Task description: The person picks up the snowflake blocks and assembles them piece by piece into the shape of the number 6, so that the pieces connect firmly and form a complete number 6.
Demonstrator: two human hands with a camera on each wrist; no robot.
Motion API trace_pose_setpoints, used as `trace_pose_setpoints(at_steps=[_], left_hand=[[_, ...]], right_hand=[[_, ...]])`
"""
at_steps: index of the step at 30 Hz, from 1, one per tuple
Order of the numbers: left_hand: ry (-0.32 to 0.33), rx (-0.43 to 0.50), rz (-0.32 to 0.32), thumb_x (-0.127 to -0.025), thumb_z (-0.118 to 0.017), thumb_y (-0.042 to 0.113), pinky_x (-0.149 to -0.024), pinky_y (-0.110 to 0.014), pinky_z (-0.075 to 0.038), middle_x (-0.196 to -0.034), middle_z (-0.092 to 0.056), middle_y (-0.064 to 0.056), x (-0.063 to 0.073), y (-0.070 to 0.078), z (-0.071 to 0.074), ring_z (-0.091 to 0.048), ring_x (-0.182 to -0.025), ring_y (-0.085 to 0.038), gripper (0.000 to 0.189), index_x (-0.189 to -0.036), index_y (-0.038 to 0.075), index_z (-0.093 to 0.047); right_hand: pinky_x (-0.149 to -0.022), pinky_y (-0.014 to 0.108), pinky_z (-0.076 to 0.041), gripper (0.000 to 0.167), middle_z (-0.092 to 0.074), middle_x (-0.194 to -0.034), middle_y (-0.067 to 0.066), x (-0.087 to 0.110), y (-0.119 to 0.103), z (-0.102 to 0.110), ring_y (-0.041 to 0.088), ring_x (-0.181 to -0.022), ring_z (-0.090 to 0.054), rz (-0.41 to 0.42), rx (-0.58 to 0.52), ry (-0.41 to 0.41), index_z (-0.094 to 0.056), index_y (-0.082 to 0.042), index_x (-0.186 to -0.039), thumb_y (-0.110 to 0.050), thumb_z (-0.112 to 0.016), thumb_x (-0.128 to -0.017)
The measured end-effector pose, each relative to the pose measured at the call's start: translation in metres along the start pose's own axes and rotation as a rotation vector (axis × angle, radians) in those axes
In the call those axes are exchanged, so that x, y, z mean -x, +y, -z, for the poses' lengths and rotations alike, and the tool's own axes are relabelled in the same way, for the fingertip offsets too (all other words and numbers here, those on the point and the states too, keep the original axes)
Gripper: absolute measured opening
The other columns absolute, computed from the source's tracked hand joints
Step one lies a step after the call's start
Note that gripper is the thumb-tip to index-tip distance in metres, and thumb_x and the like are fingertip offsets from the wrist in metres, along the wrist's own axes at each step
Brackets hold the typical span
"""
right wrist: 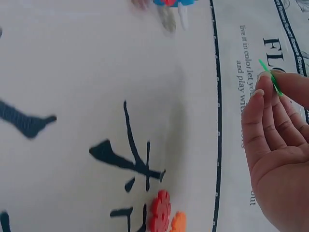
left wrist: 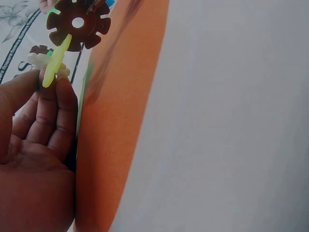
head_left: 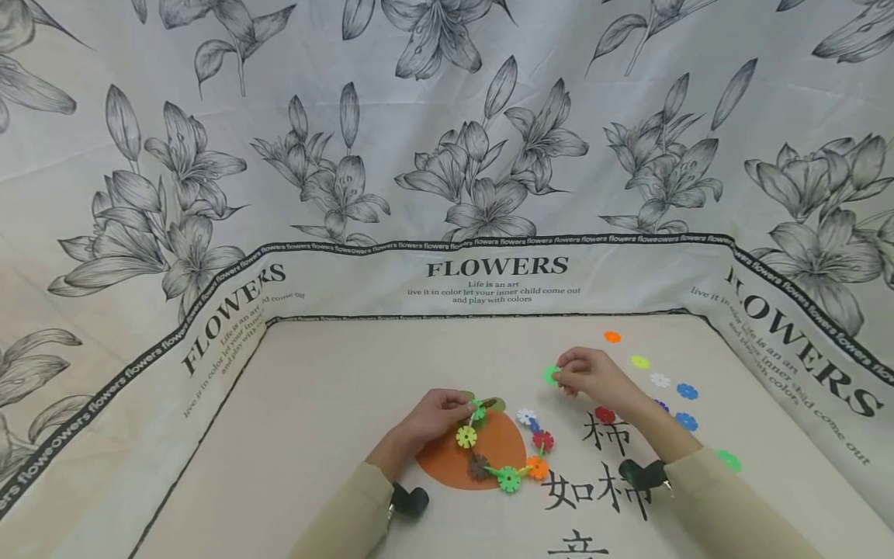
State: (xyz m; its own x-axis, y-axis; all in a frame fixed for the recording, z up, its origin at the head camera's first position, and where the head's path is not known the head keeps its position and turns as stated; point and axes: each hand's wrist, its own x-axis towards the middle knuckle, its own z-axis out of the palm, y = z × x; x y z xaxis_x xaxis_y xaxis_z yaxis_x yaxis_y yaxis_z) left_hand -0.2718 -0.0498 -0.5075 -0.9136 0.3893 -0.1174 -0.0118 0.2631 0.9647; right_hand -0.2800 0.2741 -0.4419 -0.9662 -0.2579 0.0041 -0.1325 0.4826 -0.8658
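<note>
My left hand (head_left: 436,417) pinches one end of a chain of interlocking snowflake discs, over a printed orange fruit. Green, yellow, brown, orange, red, blue and white discs make up the chain, which curves round like an unclosed loop; a green disc (head_left: 509,480) is at its near side. In the left wrist view, a yellow disc (left wrist: 57,60) stands edge-on at the fingertips, with a brown disc (left wrist: 77,24) joined to it. To the right, my right hand (head_left: 594,379) pinches a single green disc (head_left: 551,375) between thumb and fingers, raised off the cloth and apart from the chain.
Loose discs lie scattered on the right of the cloth: orange (head_left: 612,336), yellow (head_left: 639,362), white (head_left: 660,380), several blue, and green (head_left: 729,460). A red disc (head_left: 604,414) lies beneath the right hand. Flower-printed fabric walls (head_left: 489,279) enclose the back and sides.
</note>
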Motion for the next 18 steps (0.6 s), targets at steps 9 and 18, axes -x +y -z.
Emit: trace_pose_setpoints(at_steps=[9,18], left_hand=[[-0.001,0.015,-0.002,-0.100,-0.067,0.024,-0.084,-0.030,-0.046,-0.080,-0.069,0.000,0.001,0.001,0.000,-0.061,-0.081,-0.014,0.020,-0.103,0.004,-0.071],[-0.001,0.023,0.001,-0.100,-0.067,0.024,-0.084,-0.030,-0.046,-0.078,-0.068,0.000,0.001,0.002,0.000,-0.061,-0.081,-0.013,0.020,-0.102,0.004,-0.071]], right_hand=[[-0.074,0.031,-0.055,0.025,-0.070,-0.090,0.024,-0.005,-0.014,-0.030,0.023,-0.078,-0.063,0.027,-0.050,-0.086,-0.060,0.005,-0.112,-0.013,-0.069,-0.098],[-0.072,0.032,-0.055,0.024,-0.071,-0.090,0.023,-0.010,-0.016,-0.052,0.022,-0.077,-0.062,0.078,-0.100,-0.169,-0.062,0.006,-0.112,-0.012,-0.068,-0.098]])
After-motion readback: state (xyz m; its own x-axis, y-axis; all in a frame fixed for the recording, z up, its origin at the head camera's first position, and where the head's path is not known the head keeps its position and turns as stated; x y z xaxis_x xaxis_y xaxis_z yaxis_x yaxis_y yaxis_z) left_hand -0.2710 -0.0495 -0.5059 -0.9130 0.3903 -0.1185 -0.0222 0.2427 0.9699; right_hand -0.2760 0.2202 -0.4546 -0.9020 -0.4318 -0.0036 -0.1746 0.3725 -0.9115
